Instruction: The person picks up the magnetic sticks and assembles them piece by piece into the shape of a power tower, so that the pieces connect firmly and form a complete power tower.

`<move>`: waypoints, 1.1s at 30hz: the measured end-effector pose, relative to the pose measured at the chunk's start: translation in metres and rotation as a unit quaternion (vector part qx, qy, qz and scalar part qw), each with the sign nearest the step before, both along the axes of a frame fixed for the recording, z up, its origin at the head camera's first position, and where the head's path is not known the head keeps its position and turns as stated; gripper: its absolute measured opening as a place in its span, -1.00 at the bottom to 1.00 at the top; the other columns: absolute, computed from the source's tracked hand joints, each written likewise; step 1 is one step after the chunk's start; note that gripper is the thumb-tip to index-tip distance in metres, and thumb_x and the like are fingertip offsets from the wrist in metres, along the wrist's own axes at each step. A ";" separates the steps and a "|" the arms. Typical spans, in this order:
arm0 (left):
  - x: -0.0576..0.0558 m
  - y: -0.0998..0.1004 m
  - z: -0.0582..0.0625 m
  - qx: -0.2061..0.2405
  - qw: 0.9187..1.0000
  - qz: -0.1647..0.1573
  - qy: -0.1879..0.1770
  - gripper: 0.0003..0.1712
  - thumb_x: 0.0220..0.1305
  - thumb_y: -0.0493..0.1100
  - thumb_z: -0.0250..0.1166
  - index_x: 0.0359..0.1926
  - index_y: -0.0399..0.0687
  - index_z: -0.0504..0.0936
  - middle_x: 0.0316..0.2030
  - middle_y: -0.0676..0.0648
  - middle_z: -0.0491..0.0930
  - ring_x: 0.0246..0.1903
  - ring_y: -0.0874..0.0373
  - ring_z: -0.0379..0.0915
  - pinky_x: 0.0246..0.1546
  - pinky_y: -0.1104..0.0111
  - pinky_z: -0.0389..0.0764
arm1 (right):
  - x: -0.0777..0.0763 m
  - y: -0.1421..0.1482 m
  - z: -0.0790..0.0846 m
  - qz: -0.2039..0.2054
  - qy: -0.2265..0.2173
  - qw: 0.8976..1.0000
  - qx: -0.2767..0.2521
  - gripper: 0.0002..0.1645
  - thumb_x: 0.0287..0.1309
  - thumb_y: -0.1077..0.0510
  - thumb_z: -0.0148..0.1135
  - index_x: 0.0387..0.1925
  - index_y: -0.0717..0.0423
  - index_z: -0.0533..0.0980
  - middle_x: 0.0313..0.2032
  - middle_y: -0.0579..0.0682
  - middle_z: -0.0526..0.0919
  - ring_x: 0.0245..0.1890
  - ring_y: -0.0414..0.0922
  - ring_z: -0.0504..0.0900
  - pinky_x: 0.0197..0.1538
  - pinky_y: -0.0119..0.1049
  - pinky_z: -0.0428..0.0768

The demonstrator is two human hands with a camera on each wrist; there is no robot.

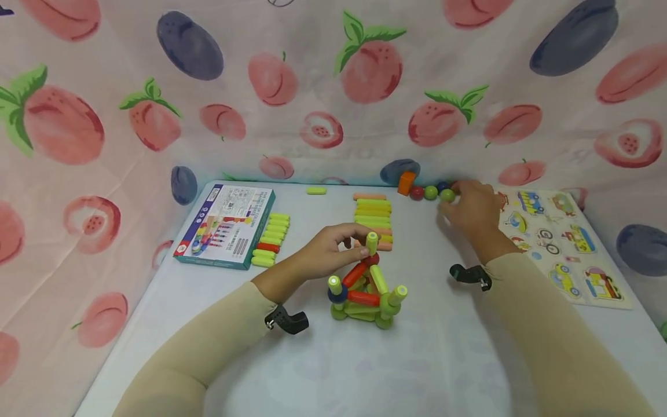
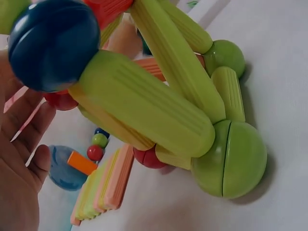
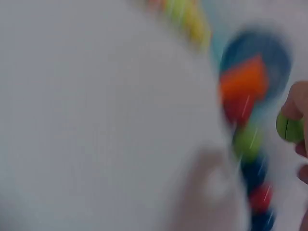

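Note:
In front of me stands a frame of plastic rods and balls (image 1: 363,298), with light-green uprights at its three corners. My left hand (image 1: 336,249) holds it at the rear corner, finger and thumb at the upright (image 1: 372,244) above a red ball. The left wrist view shows the frame's blue ball (image 2: 54,45) large in front of that hand, hiding part of the fingers. At the far side of the table, my right hand (image 1: 473,209) pinches a green ball (image 3: 290,128) between thumb and fingers, above a row of coloured balls.
An orange block (image 1: 406,183) stands beside a red ball (image 1: 416,193) and other balls at the back. Several coloured rods (image 1: 373,212) lie behind the frame. Left are a printed box (image 1: 226,223) and more rods (image 1: 274,234). A picture board (image 1: 568,249) lies right.

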State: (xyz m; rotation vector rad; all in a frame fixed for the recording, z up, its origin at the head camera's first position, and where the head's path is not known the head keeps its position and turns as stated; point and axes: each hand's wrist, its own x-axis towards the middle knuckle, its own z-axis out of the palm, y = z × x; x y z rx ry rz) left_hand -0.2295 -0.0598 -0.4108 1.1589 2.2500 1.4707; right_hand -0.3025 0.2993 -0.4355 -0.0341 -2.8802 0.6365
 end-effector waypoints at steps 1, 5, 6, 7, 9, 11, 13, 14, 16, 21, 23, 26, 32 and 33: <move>0.000 0.001 0.000 0.004 1.000 0.002 0.001 -0.67 0.53 -0.22 0.30 0.24 -0.13 0.66 -0.03 0.02 0.65 0.03 0.16 0.49 0.05 0.23 0.53 | 0.008 -0.012 0.009 0.025 0.015 0.998 -0.057 -0.47 0.39 0.01 0.27 0.22 0.27 0.54 0.07 0.30 0.63 0.05 0.24 0.50 0.14 0.18 0.43; -0.004 0.003 -0.002 0.026 1.000 -0.007 0.002 -0.68 0.53 -0.21 0.30 0.21 -0.17 0.66 -0.05 0.04 0.68 0.02 0.13 0.49 0.04 0.22 0.53 | 0.053 -0.063 0.049 0.202 0.048 0.943 -0.259 -0.59 0.35 0.24 0.37 0.18 0.23 0.56 -0.02 0.07 0.66 -0.11 0.01 0.53 -0.04 -0.20 0.47; -0.005 0.003 -0.003 0.032 0.999 -0.011 0.003 -0.69 0.52 -0.21 0.30 0.20 -0.17 0.67 -0.06 0.04 0.69 0.01 0.13 0.50 0.03 0.21 0.52 | 0.064 -0.073 0.056 0.247 0.049 0.925 -0.283 -0.59 0.32 0.30 0.38 0.18 0.21 0.58 -0.03 0.02 0.65 -0.13 -0.03 0.52 -0.07 -0.25 0.45; -0.006 0.004 -0.004 0.035 0.999 -0.012 0.004 -0.71 0.52 -0.22 0.30 0.18 -0.17 0.67 -0.07 0.05 0.70 0.01 0.13 0.50 0.03 0.22 0.52 | 0.074 -0.082 0.061 0.289 0.053 0.910 -0.293 -0.58 0.29 0.34 0.40 0.16 0.19 0.59 -0.05 -0.04 0.66 -0.14 -0.06 0.52 -0.09 -0.28 0.44; -0.007 0.004 -0.004 0.042 0.999 -0.016 0.003 -0.72 0.52 -0.23 0.29 0.16 -0.18 0.68 -0.09 0.05 0.72 0.00 0.12 0.51 0.03 0.21 0.52 | 0.088 -0.095 0.068 0.351 0.062 0.887 -0.294 -0.56 0.24 0.38 0.42 0.15 0.14 0.62 -0.06 -0.12 0.67 -0.16 -0.09 0.52 -0.14 -0.29 0.42; -0.007 0.005 -0.004 0.045 0.999 -0.015 0.001 -0.76 0.52 -0.23 0.29 0.12 -0.16 0.69 -0.11 0.04 0.74 -0.01 0.11 0.53 0.03 0.21 0.52 | 0.094 -0.103 0.069 0.375 0.070 0.880 -0.282 -0.56 0.21 0.37 0.45 0.12 0.10 0.64 -0.08 -0.15 0.69 -0.15 -0.10 0.54 -0.13 -0.24 0.40; -0.006 0.004 -0.003 0.041 0.999 -0.012 -0.005 -0.78 0.51 -0.25 0.29 0.10 -0.15 0.69 -0.11 0.03 0.75 -0.01 0.11 0.52 0.05 0.22 0.54 | 0.095 -0.107 0.070 0.379 0.071 0.884 -0.265 -0.58 0.23 0.33 0.46 0.11 0.06 0.65 -0.09 -0.13 0.71 -0.15 -0.09 0.55 -0.15 -0.21 0.39; -0.006 0.004 -0.003 0.041 0.999 -0.012 -0.007 -0.78 0.51 -0.25 0.29 0.09 -0.16 0.69 -0.10 0.01 0.74 0.00 0.10 0.53 0.06 0.21 0.55 | 0.095 -0.108 0.070 0.376 0.068 0.885 -0.264 -0.59 0.24 0.32 0.46 0.12 0.06 0.65 -0.09 -0.13 0.71 -0.15 -0.10 0.56 -0.15 -0.21 0.39; -0.004 0.003 -0.004 0.041 0.999 -0.014 -0.009 -0.78 0.51 -0.24 0.29 0.09 -0.16 0.69 -0.10 0.00 0.74 0.01 0.10 0.53 0.08 0.21 0.56 | 0.096 -0.110 0.070 0.369 0.065 0.889 -0.263 -0.60 0.26 0.30 0.45 0.12 0.07 0.65 -0.09 -0.13 0.71 -0.16 -0.11 0.56 -0.16 -0.22 0.39; -0.002 0.001 -0.004 0.046 0.999 -0.013 -0.010 -0.76 0.49 -0.27 0.28 0.11 -0.17 0.68 -0.08 -0.03 0.73 0.00 0.09 0.53 0.07 0.21 0.57 | 0.096 -0.112 0.071 0.370 0.058 0.890 -0.261 -0.59 0.28 0.27 0.43 0.15 0.06 0.65 -0.09 -0.15 0.70 -0.15 -0.13 0.56 -0.13 -0.23 0.40; -0.001 0.001 -0.003 0.046 0.999 -0.010 -0.010 -0.75 0.50 -0.28 0.29 0.12 -0.17 0.68 -0.08 -0.03 0.71 0.00 0.09 0.52 0.08 0.20 0.57 | 0.090 -0.107 0.069 0.370 0.060 0.889 -0.264 -0.60 0.33 0.30 0.35 0.18 0.11 0.63 -0.04 -0.07 0.72 -0.12 -0.07 0.58 -0.10 -0.20 0.41; 0.000 0.001 -0.002 0.040 0.999 -0.004 -0.014 -0.77 0.50 -0.26 0.30 0.12 -0.16 0.68 -0.08 -0.04 0.68 0.02 0.08 0.52 0.09 0.17 0.57 | 0.067 -0.084 0.058 0.300 0.091 0.925 -0.216 -0.63 0.43 0.25 0.25 0.21 0.17 0.62 0.03 0.09 0.72 -0.05 0.05 0.59 -0.04 -0.10 0.45; 0.000 -0.001 -0.006 -0.006 0.999 0.000 -0.046 -0.73 0.52 -0.24 0.28 0.16 -0.14 0.68 0.03 -0.02 0.71 0.10 0.15 0.54 0.16 0.19 0.56 | 0.010 0.008 0.011 0.004 0.017 1.000 -0.018 -0.41 0.46 0.06 0.10 0.37 0.31 0.46 0.27 0.44 0.50 0.19 0.44 0.42 0.19 0.39 0.36; 0.000 -0.001 -0.007 -0.014 0.999 -0.002 -0.052 -0.71 0.52 -0.25 0.27 0.19 -0.14 0.68 0.05 -0.02 0.72 0.12 0.16 0.54 0.18 0.20 0.56 | 0.005 0.021 0.004 -0.022 -0.016 1.000 0.003 -0.37 0.46 0.06 0.08 0.42 0.32 0.42 0.30 0.48 0.45 0.22 0.49 0.37 0.23 0.46 0.30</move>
